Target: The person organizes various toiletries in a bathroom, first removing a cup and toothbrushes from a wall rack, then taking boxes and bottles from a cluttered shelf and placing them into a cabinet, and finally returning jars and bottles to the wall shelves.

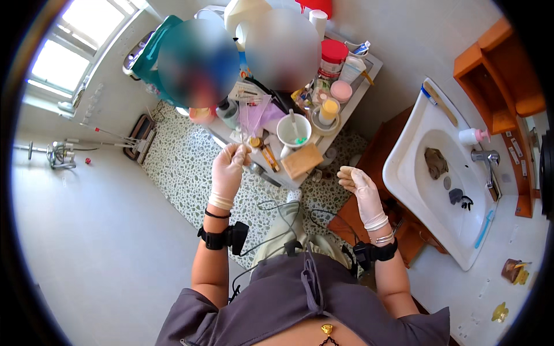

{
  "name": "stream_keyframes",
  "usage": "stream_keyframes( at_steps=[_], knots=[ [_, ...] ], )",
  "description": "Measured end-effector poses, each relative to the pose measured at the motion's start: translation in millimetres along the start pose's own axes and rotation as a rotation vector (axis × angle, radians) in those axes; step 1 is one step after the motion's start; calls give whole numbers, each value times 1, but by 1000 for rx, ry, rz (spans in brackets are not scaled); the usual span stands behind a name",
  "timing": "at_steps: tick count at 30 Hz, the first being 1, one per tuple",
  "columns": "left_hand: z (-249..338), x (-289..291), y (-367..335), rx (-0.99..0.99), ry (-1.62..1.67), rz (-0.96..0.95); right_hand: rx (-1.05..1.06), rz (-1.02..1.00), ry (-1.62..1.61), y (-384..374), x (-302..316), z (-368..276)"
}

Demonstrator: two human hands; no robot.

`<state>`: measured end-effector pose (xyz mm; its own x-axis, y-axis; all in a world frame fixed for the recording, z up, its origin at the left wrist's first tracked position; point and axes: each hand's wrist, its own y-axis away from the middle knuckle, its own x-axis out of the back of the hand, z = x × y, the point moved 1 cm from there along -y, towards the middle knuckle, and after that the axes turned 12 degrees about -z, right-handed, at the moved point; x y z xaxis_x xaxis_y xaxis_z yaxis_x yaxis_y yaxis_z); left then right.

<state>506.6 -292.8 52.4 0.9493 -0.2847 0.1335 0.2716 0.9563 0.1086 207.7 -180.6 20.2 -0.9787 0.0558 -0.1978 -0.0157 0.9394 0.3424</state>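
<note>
Both hands wore pale gloves. The left hand was raised at the left edge of the tabletop, thumb and fingers drawn together; from where I stood I could not tell whether anything was pinched between them. Just beyond its fingertips, toward the near corner, lay the small brown bottle, slanting, on the right hand's side of those fingers.

The right hand hung off the tabletop's right edge, fingers loosely bent and parted from the thumb, with nothing visible in its grasp. The bottle was well apart from it.

Between the two hands, the tan block sat at the near corner, beside the bottle. Behind it stood the white mug, a pale stick leaning in it. Farther along the right edge was a yellow-topped jar. The white sink was to the right hand's right.
</note>
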Motion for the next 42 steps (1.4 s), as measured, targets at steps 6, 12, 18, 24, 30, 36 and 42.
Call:
stream_keyframes(
  at_steps=[6,12,18,24,30,36,42],
  knots=[
    [-17,21,-83,163,-105,14,-15,-16,44,-65,-14,-42],
    [-29,7,-78,169,-444,11,25,-44,198,-98,10,-79],
    [7,-2,-69,-397,-299,-21,398,66,1442,-138,-5,-124],
    [39,16,-71,-732,-329,-139,852,119,1272,-148,-44,-156],
    [29,26,-64,-657,-305,-209,529,38,1061,-141,-32,-133],
    [10,22,-107,-493,-786,-140,260,104,1190,-144,-32,-117],
    [18,-3,-151,-515,-1129,-335,406,80,1315,-170,-23,-119]
  ],
)
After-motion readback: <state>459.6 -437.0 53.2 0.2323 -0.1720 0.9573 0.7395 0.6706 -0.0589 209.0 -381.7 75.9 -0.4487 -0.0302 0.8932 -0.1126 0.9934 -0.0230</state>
